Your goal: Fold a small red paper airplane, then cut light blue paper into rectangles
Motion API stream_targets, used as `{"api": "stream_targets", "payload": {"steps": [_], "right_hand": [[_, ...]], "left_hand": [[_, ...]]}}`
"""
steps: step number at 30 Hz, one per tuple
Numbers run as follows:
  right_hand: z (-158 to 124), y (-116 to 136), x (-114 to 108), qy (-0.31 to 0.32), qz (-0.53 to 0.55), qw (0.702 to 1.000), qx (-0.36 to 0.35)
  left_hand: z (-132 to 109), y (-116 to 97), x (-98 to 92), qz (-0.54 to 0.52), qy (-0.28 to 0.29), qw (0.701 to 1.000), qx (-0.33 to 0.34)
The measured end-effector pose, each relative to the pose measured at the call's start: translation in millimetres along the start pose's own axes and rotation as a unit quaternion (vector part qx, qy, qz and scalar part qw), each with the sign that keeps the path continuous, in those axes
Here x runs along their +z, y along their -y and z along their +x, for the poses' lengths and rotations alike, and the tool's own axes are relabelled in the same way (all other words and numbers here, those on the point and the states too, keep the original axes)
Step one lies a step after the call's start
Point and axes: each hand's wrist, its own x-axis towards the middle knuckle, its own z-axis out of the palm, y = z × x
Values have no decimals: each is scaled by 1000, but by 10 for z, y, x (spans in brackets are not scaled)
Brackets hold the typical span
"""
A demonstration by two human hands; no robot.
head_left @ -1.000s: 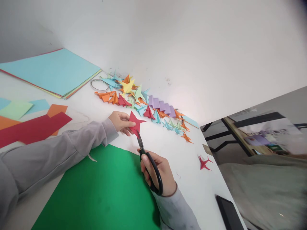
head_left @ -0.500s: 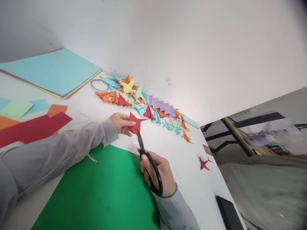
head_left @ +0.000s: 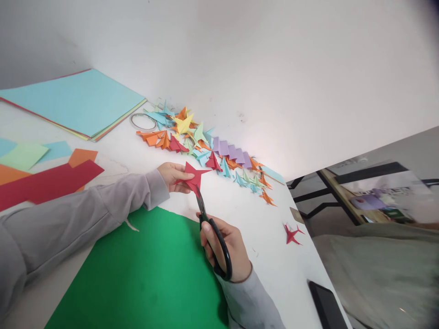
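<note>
White table (head_left: 240,214) pushed up against a plain white wall, with a big green sheet (head_left: 144,274) on the near side. Just past the sheet's far edge, the left hand (head_left: 173,176) has a red paper star (head_left: 192,176) pinched between thumb and fingertips, held a bit off the table. The scissors (head_left: 211,228) poke up from the sheet's far right corner, tips touching the star's lower edge, and the right hand (head_left: 226,249) has its fingers curled tight through the black loops. Further beyond the sheet there's a heap of folded paper shapes (head_left: 202,141) along the wall, and right of the sheet lies a small red star (head_left: 291,234).
</note>
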Motion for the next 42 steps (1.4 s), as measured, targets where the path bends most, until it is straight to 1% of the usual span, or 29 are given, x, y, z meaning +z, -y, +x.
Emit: {"api": "stream_targets", "payload": {"steps": [6,14,21,27,36,42], "right_hand": [[1,-2,-7,-2,-2,1000,-4],[1,3,3,-2,-7,1000,-3],[2,1,-6,-1,-14,1000,-5],[12,-13,0,-1,-17,1000,-20],[-3,5,16,-12,-10,1000,-18],[6,-27,8,-5,-15,1000,-21]], "left_hand": [[-7,12,22,-20,-5,999,-31],[-11,13,17,-19,3,999,-32],[-18,-3,38,-29,-10,998,-55],[2,15,17,-32,-2,998,-59],[-15,8,43,-33,-12,998,-58],[-6,14,32,-32,-10,998,-53]]}}
